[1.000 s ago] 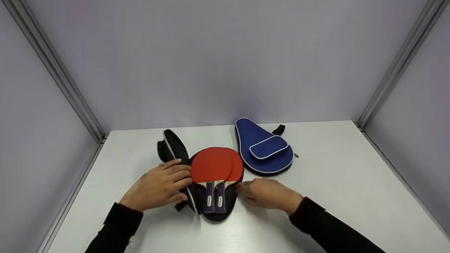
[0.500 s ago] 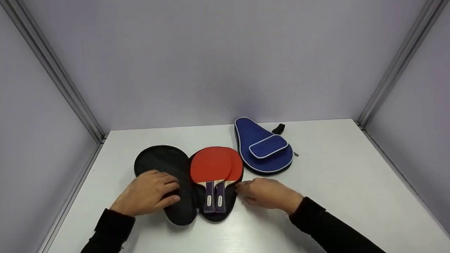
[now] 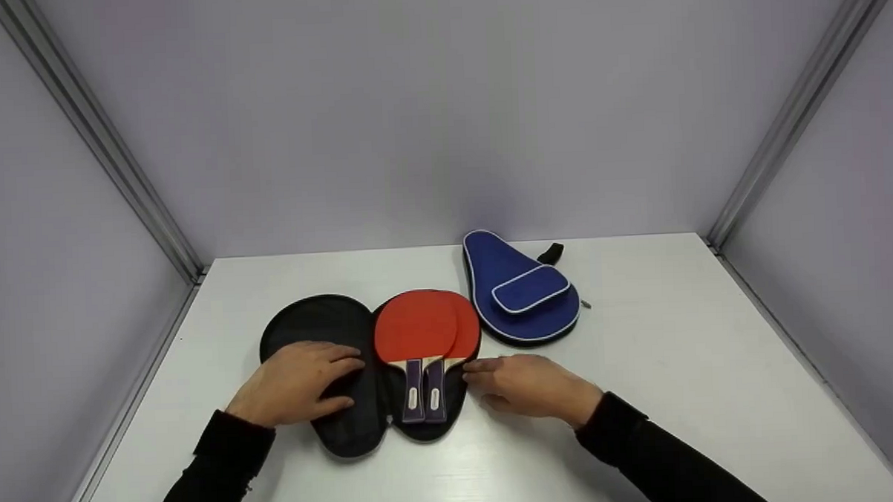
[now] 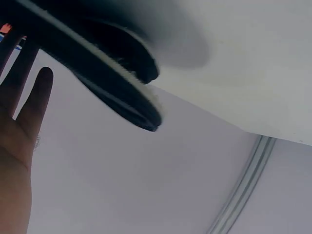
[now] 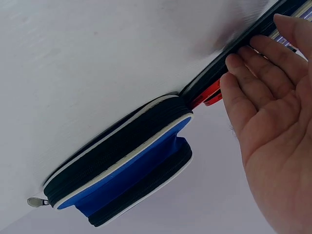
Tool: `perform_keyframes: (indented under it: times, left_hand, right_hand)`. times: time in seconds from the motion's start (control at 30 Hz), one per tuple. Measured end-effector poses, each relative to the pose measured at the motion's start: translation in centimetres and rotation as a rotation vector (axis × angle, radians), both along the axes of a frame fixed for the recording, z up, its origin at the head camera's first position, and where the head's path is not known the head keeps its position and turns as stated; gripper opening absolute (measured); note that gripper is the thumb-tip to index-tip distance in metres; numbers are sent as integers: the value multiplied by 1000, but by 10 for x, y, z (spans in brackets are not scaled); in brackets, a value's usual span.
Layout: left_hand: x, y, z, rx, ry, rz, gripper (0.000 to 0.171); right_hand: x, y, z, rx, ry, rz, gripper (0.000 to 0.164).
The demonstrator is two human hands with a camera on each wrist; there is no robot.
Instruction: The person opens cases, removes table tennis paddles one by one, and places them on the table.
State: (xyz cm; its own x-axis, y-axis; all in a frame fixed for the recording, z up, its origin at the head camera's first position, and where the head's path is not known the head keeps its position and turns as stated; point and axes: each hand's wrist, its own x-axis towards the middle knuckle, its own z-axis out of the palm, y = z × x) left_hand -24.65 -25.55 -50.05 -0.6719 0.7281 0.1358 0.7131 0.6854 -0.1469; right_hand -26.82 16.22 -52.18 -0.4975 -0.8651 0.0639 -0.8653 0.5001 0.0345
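Note:
A table tennis paddle case lies unfolded, its black inner lid [image 3: 359,417] flat at the left. Two red paddles, a front paddle [image 3: 415,326] and a partly covered rear paddle [image 3: 467,328], lie overlapped in the other half [image 3: 425,433], purple handles towards me. My left hand [image 3: 295,382] rests on the lid with fingers extended; the left wrist view catches the lid's edge [image 4: 112,73] from the side. At the paddles' right, fingertips of my right hand [image 3: 529,385] touch the case's rim. In the right wrist view those fingers are nearly straight and grip nothing.
A blue paddle case [image 3: 491,264] with white piping and a raised pocket lies behind to the right. Its black strap [image 3: 550,253] and zip pull [image 3: 585,304] stick out. The white table [image 3: 680,347] is walled by grey panels [image 3: 442,117] at back and sides.
The lid, half folded upright a second ago, has swung down to the left and lies flat. My left hand has moved left with it. The right hand stays at the rim.

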Motion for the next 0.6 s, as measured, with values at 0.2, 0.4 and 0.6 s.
perform_keyframes:
  times: [0.2,0.4,0.6]
  left_hand:
    - [-5,26,6,-57,89,-94,52]
    - [-7,52,8,-146,217,-215,54]
    - [-4,70,7,-211,274,-304,46]
  right_hand:
    - [-1,3,0,34,15,25,41]
    - [-4,3,-2,43,-9,28,39]
    - [-4,3,-3,47,-37,49,43]
